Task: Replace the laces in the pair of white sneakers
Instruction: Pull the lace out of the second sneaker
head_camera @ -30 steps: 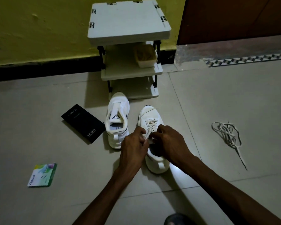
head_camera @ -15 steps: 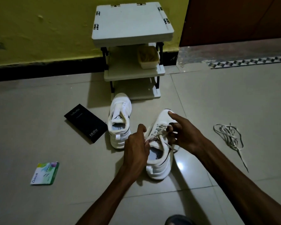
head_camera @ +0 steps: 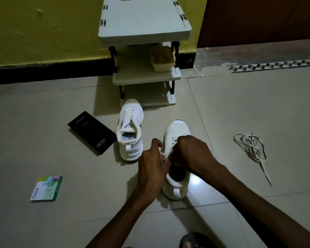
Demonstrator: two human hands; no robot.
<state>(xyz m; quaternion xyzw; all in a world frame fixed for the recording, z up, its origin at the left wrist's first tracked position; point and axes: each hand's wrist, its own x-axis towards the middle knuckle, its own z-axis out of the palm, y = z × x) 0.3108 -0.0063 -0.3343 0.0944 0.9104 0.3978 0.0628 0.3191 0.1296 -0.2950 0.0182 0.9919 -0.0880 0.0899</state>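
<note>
Head view: the nearer sneaker (head_camera: 177, 130) lies on the floor (head_camera: 43, 126) under both hands. The left hand (head_camera: 151, 170) fingers pinch its lace (head_camera: 162, 154) — the right hand (head_camera: 191, 154) fingers curl round it too.

White sneakers (head_camera: 130, 129), black box (head_camera: 91, 132), yellow wall (head_camera: 43, 27), checkered threshold strip (head_camera: 276, 64)

The right hand (head_camera: 190, 154) hides its fingertips and the sneaker's (head_camera: 177, 129) upper eyelets; behind the sneaker's heel, a dark shape (head_camera: 193, 241) is cropped.
</note>
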